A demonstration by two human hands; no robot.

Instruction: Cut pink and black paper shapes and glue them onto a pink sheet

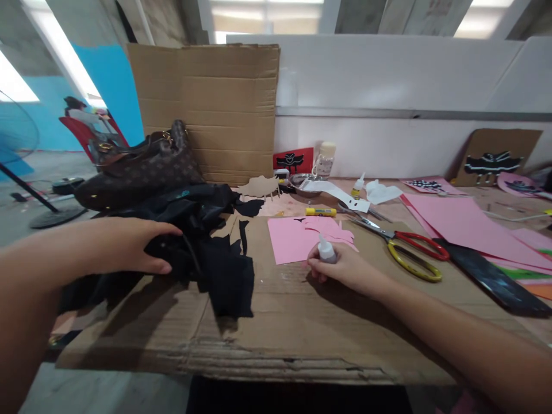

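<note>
My right hand (340, 264) is closed round a small white glue bottle (326, 251), its nozzle pointing up, just in front of a pink paper sheet (280, 241). Cut pink paper pieces (330, 231) lie on that sheet. At the left, my left hand (146, 244) grips a heap of black cloth (190, 210), its thumb and forefinger on either side of the material. Loose black cloth scraps (235, 282) spread beside it on the cardboard (276, 333). A yellow glue stick (320, 212) lies behind the pink sheet.
Scissors (416, 253) with red and yellow handles lie at the right, near a black phone-like slab (495, 279) and stacked pink sheets (461, 224). A brown handbag (142, 172) stands behind the cloth. Further back are an upright cardboard panel (207, 109) and another small bottle (357, 187).
</note>
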